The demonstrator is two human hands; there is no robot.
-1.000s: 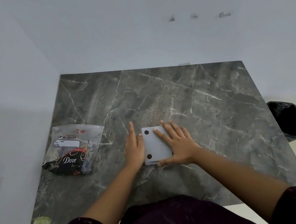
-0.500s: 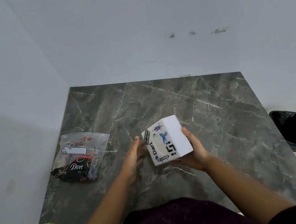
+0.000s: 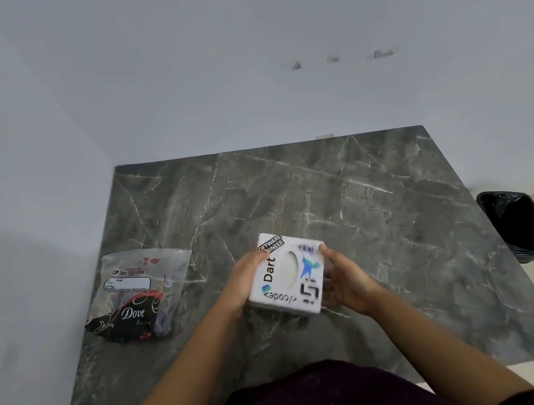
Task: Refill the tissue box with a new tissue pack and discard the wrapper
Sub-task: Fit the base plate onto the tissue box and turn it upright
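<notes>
Between both hands, lifted over the marble table [image 3: 382, 219]: white stickered tissue box [image 3: 286, 274], oval opening up. Left hand [image 3: 241, 284] and right hand [image 3: 344, 275] clasping opposite sides. Farther left, tissue pack [image 3: 139, 294] lying flat. Far right, black bin [image 3: 518, 225].

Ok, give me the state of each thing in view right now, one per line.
White stickered tissue box: held off the table, oval opening facing the camera, no tissue showing.
Left hand: gripping the box's left side.
Right hand: gripping the box's right side.
Clear-and-black Dove tissue pack: lying on the table, looks unopened.
Black bin with liner: open, on the floor beside the table.
</notes>
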